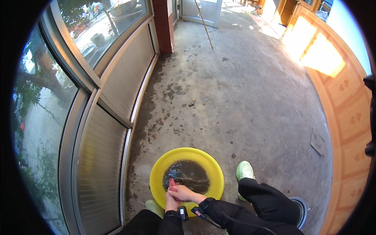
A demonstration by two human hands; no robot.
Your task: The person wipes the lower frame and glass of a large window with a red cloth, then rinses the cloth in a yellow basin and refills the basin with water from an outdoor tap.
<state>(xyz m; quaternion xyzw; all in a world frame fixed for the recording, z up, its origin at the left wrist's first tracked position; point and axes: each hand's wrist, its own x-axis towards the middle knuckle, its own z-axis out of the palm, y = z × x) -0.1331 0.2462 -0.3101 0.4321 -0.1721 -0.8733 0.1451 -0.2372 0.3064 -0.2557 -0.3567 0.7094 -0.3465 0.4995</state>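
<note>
Over a yellow plastic basin [158, 164] of dark, murky water [194, 173], my two hands are pressed together near its front side. My left hand [171, 201] is underneath, and my right hand [185, 193] closes across it from the right. A pinkish-red shape [172, 182] sticks out past the right fingers; whether it is a wet cloth or the left fingers, I cannot tell. Bubbles or glints show on the water to the left. Both wrists carry black straps, with small cabled devices [182, 213] beside them.
Metal-framed glass panels [111, 123] run along the left. My light-green shoes [245, 170] flank the basin on a concrete floor [235, 102] with wet patches. A grey-blue bucket [302, 210] stands behind my right leg. Wooden panelling [346, 123] lines the right; a thin stick [204, 26] leans farther off.
</note>
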